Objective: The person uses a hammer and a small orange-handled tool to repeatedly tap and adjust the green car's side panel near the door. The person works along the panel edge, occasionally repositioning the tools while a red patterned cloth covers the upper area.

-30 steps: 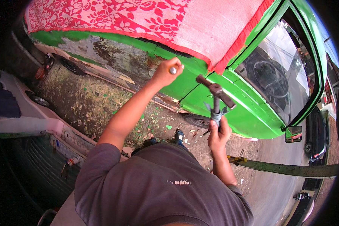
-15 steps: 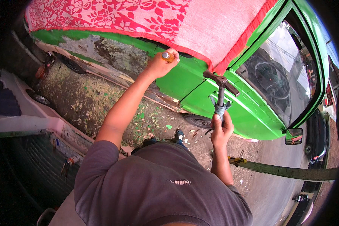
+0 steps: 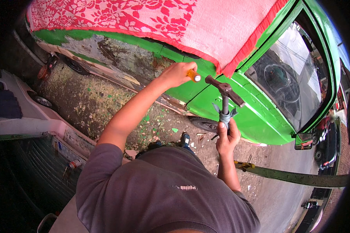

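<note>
My left hand [image 3: 176, 74] is closed around a tool with an amber handle [image 3: 193, 76]. The handle's metal-capped butt faces the hammer, while its blade is hidden, so its kind does not show. Below and to the right, my right hand [image 3: 227, 139] grips a hammer [image 3: 225, 90] upright, by a handle wrapped in grey cloth strips. A small gap separates the hammer's dark head from the amber handle. Behind both hands stands a green vehicle [image 3: 182, 91], its side panel [image 3: 124, 58] partly stripped to bare, patchy metal left of my left hand.
A red and pink floral blanket [image 3: 144, 17] drapes over the vehicle's upper side. Paint flakes litter the ground [image 3: 89, 97]. To the right, a long beam [image 3: 295, 176] reaches toward my right forearm. A pale vehicle's open bed [image 3: 46, 167], with a can [image 3: 74, 164] in it, lies at the left.
My left hand has shifted right and slightly down, swinging the amber handle's butt toward the hammer. The hammer has tilted slightly left, its head a little lower.
</note>
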`<state>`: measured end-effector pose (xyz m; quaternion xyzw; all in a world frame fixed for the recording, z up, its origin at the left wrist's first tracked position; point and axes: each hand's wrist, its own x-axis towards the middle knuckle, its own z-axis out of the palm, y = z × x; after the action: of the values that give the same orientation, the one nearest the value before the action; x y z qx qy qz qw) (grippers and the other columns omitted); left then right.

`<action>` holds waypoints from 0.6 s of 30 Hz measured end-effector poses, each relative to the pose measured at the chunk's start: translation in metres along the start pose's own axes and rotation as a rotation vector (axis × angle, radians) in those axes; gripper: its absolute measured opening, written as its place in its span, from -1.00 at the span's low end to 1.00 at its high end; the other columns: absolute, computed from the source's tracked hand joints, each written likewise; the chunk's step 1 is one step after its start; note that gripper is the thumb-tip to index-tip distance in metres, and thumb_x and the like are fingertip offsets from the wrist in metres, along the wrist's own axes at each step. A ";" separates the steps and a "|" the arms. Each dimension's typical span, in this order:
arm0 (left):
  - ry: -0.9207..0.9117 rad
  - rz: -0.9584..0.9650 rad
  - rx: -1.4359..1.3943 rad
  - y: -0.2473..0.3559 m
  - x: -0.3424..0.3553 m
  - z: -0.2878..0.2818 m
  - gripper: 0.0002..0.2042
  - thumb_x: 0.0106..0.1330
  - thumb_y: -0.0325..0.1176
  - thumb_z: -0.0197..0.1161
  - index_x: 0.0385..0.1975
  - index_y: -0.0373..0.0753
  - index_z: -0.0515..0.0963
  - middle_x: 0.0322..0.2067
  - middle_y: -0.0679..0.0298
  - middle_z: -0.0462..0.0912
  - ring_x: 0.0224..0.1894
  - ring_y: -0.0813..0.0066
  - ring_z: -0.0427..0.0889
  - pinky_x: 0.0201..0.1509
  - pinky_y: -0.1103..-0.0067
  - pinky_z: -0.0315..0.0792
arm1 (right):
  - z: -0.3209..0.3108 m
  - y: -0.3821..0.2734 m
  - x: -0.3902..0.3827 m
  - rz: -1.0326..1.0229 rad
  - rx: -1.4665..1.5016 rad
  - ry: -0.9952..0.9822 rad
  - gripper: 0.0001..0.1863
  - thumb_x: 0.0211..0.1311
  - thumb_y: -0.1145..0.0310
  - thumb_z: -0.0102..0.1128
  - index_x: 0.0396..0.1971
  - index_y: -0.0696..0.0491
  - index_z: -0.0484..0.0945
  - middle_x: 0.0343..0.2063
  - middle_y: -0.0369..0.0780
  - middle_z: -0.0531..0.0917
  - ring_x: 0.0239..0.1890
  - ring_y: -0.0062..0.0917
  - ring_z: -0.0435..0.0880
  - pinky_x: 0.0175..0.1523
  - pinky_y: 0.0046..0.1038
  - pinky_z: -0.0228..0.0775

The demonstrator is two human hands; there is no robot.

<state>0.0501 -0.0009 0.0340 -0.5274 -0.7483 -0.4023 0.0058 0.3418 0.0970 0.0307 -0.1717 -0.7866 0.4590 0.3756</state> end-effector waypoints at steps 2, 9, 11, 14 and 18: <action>-0.003 -0.002 0.015 0.000 0.003 0.001 -0.78 0.19 -0.37 0.28 -0.21 -0.18 0.43 -0.38 0.05 0.64 -0.26 -0.01 0.65 -0.25 0.26 0.50 | -0.004 0.001 0.000 -0.101 0.006 -0.016 -0.79 0.25 0.42 0.26 -0.20 0.23 0.56 -0.57 -0.21 0.55 -0.53 -0.54 0.51 -0.37 -0.48 0.36; -0.038 -0.045 0.083 -0.007 0.023 0.006 -0.72 0.20 -0.27 0.28 -0.17 -0.22 0.43 -0.39 -0.05 0.65 -0.25 -0.09 0.64 -0.24 0.18 0.50 | 0.003 -0.007 0.019 -0.020 -0.190 -0.034 -0.77 0.28 0.44 0.23 -0.14 0.26 0.56 -0.55 -0.14 0.58 -0.52 -0.47 0.51 -0.34 -0.42 0.38; -0.077 -0.071 0.103 -0.009 0.025 0.005 -0.73 0.22 -0.28 0.27 -0.16 -0.21 0.44 -0.38 -0.04 0.64 -0.24 -0.10 0.64 -0.23 0.19 0.49 | 0.001 -0.007 0.016 0.034 0.122 0.010 -0.76 0.36 0.40 0.15 -0.09 0.24 0.56 -0.54 -0.34 0.52 -0.54 -0.71 0.42 -0.43 -0.56 0.29; -0.091 -0.098 0.056 -0.004 0.016 -0.003 -0.78 0.24 -0.33 0.25 -0.16 -0.21 0.45 -0.38 0.00 0.64 -0.27 -0.03 0.65 -0.23 0.27 0.49 | 0.000 -0.012 0.019 0.005 0.219 0.071 -0.72 0.40 0.36 0.11 -0.04 0.23 0.53 -0.56 -0.38 0.50 -0.56 -0.77 0.38 -0.48 -0.66 0.21; 0.076 -0.142 -0.180 -0.014 0.006 -0.022 -0.85 0.28 -0.39 0.23 -0.23 -0.23 0.46 -0.46 0.24 0.60 -0.39 0.35 0.62 -0.29 0.44 0.47 | -0.004 -0.005 0.023 0.097 0.228 0.032 -0.69 0.40 0.35 0.13 0.01 0.24 0.52 -0.57 -0.40 0.48 -0.58 -0.78 0.35 -0.50 -0.66 0.18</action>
<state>0.0268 -0.0112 0.0435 -0.4558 -0.7437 -0.4872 -0.0417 0.3299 0.1110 0.0461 -0.1730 -0.7140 0.5603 0.3826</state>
